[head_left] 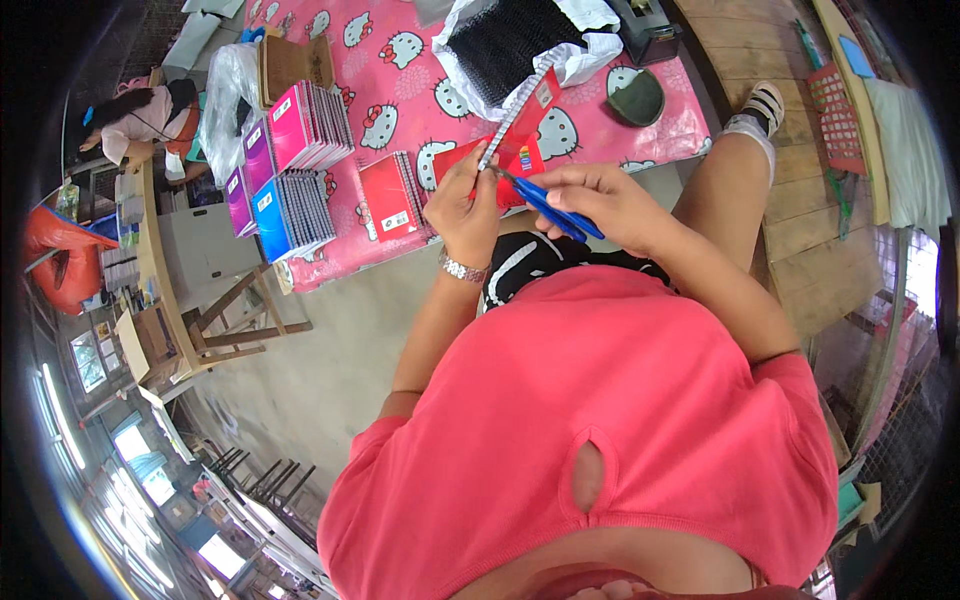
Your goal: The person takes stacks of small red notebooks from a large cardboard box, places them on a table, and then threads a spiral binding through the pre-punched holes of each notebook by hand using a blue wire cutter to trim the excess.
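My left hand (465, 208) is closed on a red notebook (527, 118), gripping the near end of its spiral binding. The notebook is tilted up above the table, spine toward me. In my right hand (607, 207) are blue-handled pliers (557, 212); their metal tips meet the binding's end beside my left fingers. Whether the jaws are closed on the wire is too small to tell. Under the held notebook lies another red notebook (524, 160). To the left sits a small stack of red spiral notebooks (388, 205).
A pink patterned tablecloth (318, 268) covers the table. Stacks of pink notebooks (300, 125) and blue notebooks (280, 215) stand left. Black binding coils (510, 45) lie in white wrapping at the back, near a dark green bowl (635, 98). Another person (150, 120) is far left.
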